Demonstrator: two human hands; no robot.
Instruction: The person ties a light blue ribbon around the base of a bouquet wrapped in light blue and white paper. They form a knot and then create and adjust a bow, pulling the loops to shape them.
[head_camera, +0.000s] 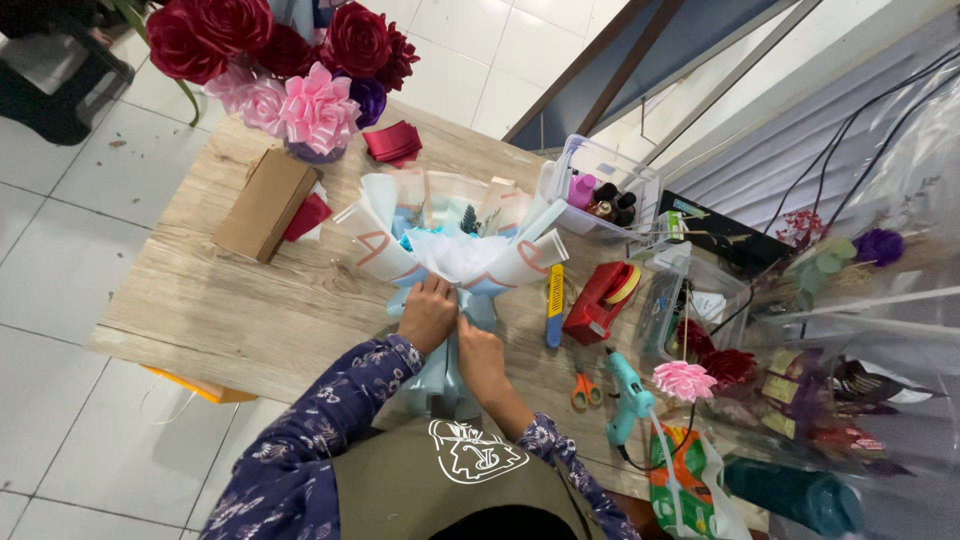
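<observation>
A bouquet wrapped in white and pale blue paper (455, 250) lies on the wooden table (230, 310) with its open end pointing away from me. My left hand (428, 312) grips the wrap at the gathered neck, fingers curled over the paper. Beside it, my right hand (480, 355) closes on the pale blue stem wrap (440, 385) just below. Both hands touch each other at the neck. The flowers inside are mostly hidden by the wrap.
A vase of red and pink paper flowers (290, 70) stands at the back left by a cardboard box (265, 203). To the right lie a utility knife (554, 305), red tape dispenser (603, 300), orange scissors (585, 390), teal glue gun (630, 400) and clear bins (600, 195).
</observation>
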